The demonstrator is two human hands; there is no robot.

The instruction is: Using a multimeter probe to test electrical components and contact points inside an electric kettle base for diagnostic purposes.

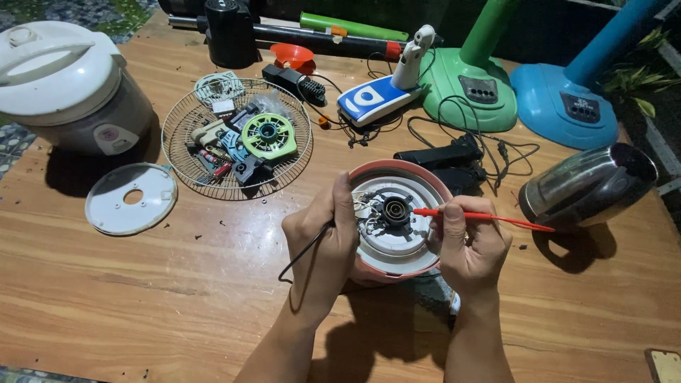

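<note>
An upturned pink and white appliance (424,257) stands on the wooden table (142,298), its open underside showing wires and a round black connector (395,211). My left hand (323,245) grips its left rim and holds a black probe lead (301,254) that trails down toward my wrist. My right hand (472,245) rests on the right rim, holding a red probe (489,216) that lies across the fingers with its tip pointing at the black connector.
A wire fan guard (184,167) full of loose parts lies at the back left, next to a white rice cooker (64,81) and a white round plate (131,198). A steel kettle (585,186) lies at right. Green (468,81) and blue (560,99) fan bases stand behind.
</note>
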